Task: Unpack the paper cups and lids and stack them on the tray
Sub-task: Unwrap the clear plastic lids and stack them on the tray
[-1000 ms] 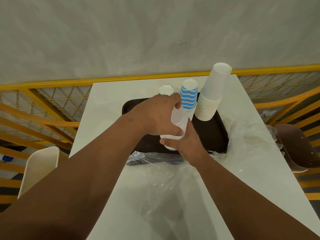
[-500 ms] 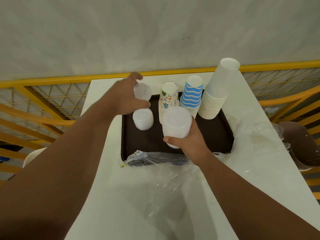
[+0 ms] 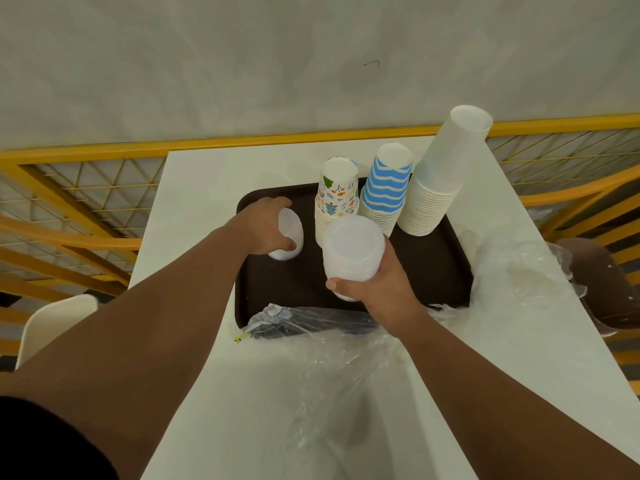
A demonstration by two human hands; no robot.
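Gripping translucent round lids (image 3: 353,252), dark tray (image 3: 433,268)

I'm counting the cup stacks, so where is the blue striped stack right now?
In the head view, the blue striped stack stands at the far side of the tray, between the patterned stack on its left and the taller plain white stack on its right.

A white worktop (image 3: 194,188) carries a dark brown tray (image 3: 429,271) toward its far end. Crumpled clear plastic wrapping (image 3: 346,368) lies on the near part, overlapping the tray's near edge, and more clear plastic (image 3: 512,271) lies just right of the tray.
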